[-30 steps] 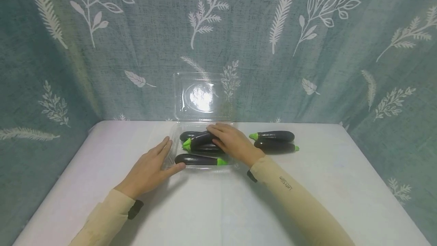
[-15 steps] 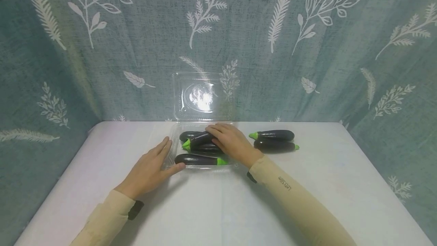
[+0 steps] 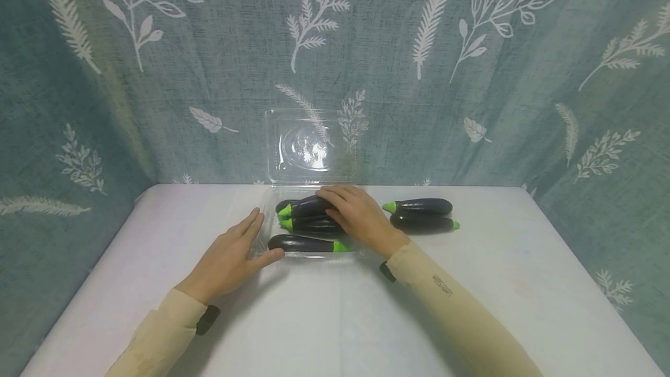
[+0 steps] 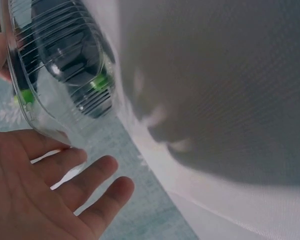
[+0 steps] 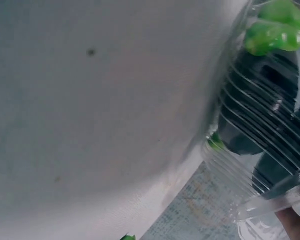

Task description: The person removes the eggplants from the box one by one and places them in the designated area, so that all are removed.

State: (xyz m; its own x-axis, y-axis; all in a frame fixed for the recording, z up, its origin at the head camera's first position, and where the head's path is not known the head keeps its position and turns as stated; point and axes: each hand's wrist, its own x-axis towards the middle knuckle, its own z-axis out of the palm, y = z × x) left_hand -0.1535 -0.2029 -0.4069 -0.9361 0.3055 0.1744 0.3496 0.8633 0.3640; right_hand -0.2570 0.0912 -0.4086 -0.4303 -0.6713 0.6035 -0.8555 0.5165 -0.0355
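Observation:
In the head view my right hand [image 3: 361, 217] grips the dark end of an eggplant [image 3: 306, 207] inside a clear plastic clamshell container [image 3: 314, 257]. This eggplant slants, its green stem pointing left, above others in the container. One more eggplant [image 3: 300, 244] lies along the front wall, stem to the right. My left hand [image 3: 230, 258] rests against the container's left side, fingers extended, thumb at the front left corner. The left wrist view shows that hand [image 4: 45, 185] spread beside the ribbed wall. In the right wrist view, green stems [image 5: 277, 27] show through the plastic.
The clear lid [image 3: 309, 144] stands raised behind the container, near the leaf-patterned curtain [image 3: 241, 74]. Two eggplants lie to the right on the white tabletop [image 3: 335, 319], one behind [image 3: 424, 206] and one in front [image 3: 421, 224].
The held eggplant's green stem end has shifted slightly back, showing more of the eggplant under it. My right hand has moved a little with it; my left hand stays in place.

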